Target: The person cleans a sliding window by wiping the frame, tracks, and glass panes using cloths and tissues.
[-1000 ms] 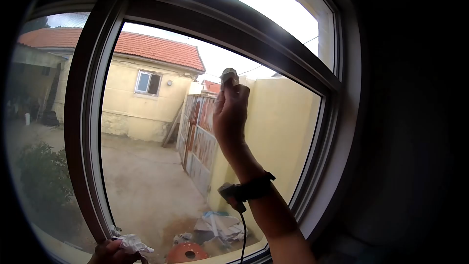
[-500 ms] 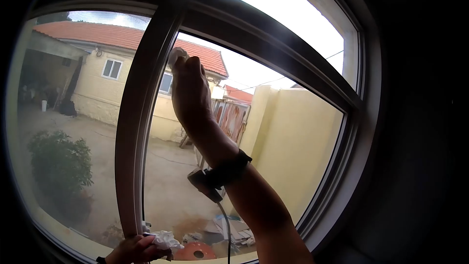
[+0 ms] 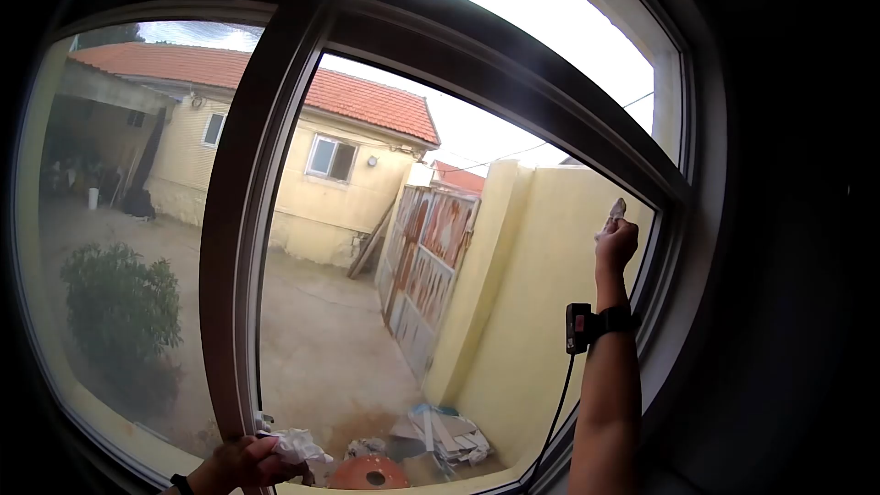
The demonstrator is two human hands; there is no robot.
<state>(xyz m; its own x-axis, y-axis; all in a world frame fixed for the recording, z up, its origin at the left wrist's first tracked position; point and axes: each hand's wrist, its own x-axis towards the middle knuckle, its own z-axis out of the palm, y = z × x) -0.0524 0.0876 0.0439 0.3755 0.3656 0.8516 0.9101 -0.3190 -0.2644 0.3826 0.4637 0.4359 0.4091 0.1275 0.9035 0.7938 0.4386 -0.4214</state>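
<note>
My right hand [image 3: 620,244] is raised at the right side of the window pane [image 3: 357,183], closed round a crumpled whitish tissue [image 3: 618,210] that appears to be against the glass. A black strap with a small box-shaped device [image 3: 577,328] and a cable sits on that wrist. Low at the left, my left hand [image 3: 246,464] is at the foot of the dark upright window bar [image 3: 234,247]. Its fingers are curled round a white crumpled paper tissue [image 3: 299,445]; part of that hand is in shadow.
The dark top rail [image 3: 477,82] and right window frame [image 3: 674,247] border the pane. Beyond the glass are a yellow wall [image 3: 541,257], a rusty metal gate [image 3: 426,257], a leafy bush [image 3: 119,321], a round orange object [image 3: 368,474] and stacked boards [image 3: 445,435].
My right hand has moved from the pane's upper left corner across to its right side, still holding the tissue. My left hand stays low by the upright bar.
</note>
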